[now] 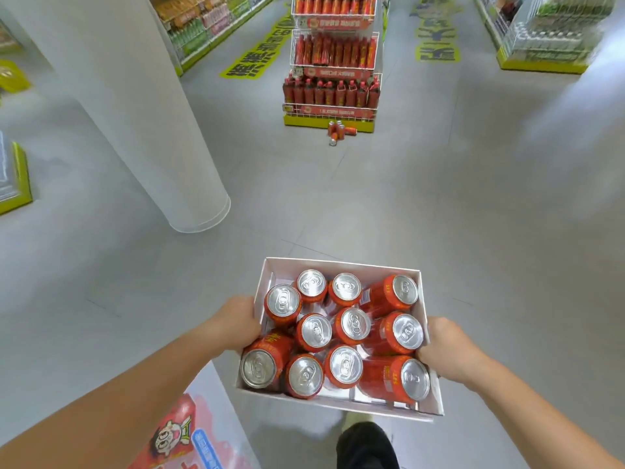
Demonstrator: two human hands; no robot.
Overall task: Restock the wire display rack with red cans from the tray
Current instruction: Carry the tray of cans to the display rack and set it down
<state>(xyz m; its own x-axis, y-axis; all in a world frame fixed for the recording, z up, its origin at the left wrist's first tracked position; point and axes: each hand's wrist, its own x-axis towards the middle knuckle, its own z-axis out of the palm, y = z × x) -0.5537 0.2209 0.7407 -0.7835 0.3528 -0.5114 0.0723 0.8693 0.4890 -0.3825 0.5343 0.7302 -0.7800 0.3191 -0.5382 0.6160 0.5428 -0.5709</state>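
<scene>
We are gripping the white tray [341, 265] from both sides, our left hand [236, 321] closing around its left wall and our right hand [446, 343] around its right wall, so it is hanging between them above the grey floor [439, 214]. Between our hands the tray is holding about a dozen red cans [314, 331]; most are standing upright with silver tops showing, while those along both edges are leaning or lying over. Well ahead of our hands the wire display rack [333, 59] is standing, its tiers already showing rows of red product, and a few loose cans [338, 132] are sitting on the floor at its base. We are judging the job as barely started: the tray looks full, nothing from it is shelved yet, and we are well apart from the rack.
</scene>
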